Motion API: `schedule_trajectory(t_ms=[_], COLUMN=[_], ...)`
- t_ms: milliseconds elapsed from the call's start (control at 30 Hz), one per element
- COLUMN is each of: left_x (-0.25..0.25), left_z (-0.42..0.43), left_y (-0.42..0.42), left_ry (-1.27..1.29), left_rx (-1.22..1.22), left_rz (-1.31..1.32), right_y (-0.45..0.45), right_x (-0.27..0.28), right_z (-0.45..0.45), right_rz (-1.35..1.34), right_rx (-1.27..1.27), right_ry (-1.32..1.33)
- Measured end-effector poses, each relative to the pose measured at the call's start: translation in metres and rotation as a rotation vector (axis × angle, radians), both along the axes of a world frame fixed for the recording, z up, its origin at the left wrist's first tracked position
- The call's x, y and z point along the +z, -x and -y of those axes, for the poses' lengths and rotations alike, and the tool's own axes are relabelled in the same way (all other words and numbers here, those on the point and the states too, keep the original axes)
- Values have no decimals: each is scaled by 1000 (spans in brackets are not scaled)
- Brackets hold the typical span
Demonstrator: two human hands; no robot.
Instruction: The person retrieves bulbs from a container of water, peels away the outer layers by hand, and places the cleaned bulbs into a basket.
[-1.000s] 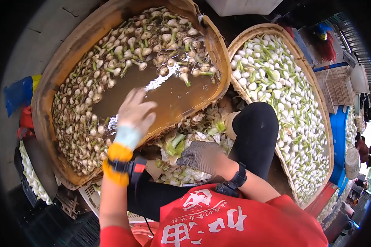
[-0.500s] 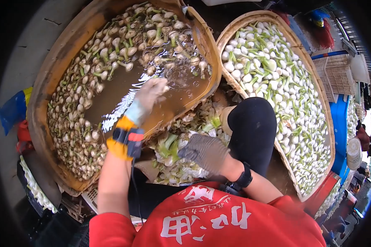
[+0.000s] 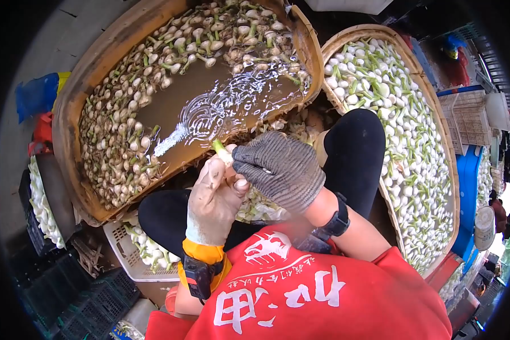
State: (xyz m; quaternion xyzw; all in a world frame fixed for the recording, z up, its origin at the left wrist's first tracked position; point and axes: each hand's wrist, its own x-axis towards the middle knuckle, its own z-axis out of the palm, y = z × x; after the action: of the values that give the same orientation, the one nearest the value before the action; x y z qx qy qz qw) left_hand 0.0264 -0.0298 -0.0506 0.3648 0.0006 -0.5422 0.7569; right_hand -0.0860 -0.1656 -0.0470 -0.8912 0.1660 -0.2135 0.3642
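My left hand (image 3: 214,195), in a pale glove, is closed on a small bulb (image 3: 224,154) with a green stem, which points up toward the tub. My right hand (image 3: 283,170), in a grey striped glove, meets it from the right, its fingers pressed together at the bulb. Whether a tool is in the right hand is hidden. Beyond both hands lies the large tub (image 3: 68,141) of brown water with many unpeeled bulbs (image 3: 124,113) floating in it. Peelings (image 3: 260,207) show beneath the hands.
On the right stands a second tub (image 3: 388,221) full of clean white bulbs (image 3: 413,164). A white basket (image 3: 136,263) with pale bulbs sits at lower left, near dark crates (image 3: 102,306). My bent knee (image 3: 354,141) is between the tubs. Blue containers (image 3: 467,187) stand farther right.
My left hand has come back from over the water to my right hand, now with a bulb in it. The right hand has moved up to the bulb. Ripples spread on the water.
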Motion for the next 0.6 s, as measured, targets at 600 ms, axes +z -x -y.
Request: schedule_trajectory(t_ms=[600], left_x=[56], left_z=[-38], left_y=[23], left_ry=[-222], left_rx=[-248], left_rz=[433], right_y=[15], right_x=[48], right_z=[3], right_rz=[191], right_rx=[-426], right_ry=[-330])
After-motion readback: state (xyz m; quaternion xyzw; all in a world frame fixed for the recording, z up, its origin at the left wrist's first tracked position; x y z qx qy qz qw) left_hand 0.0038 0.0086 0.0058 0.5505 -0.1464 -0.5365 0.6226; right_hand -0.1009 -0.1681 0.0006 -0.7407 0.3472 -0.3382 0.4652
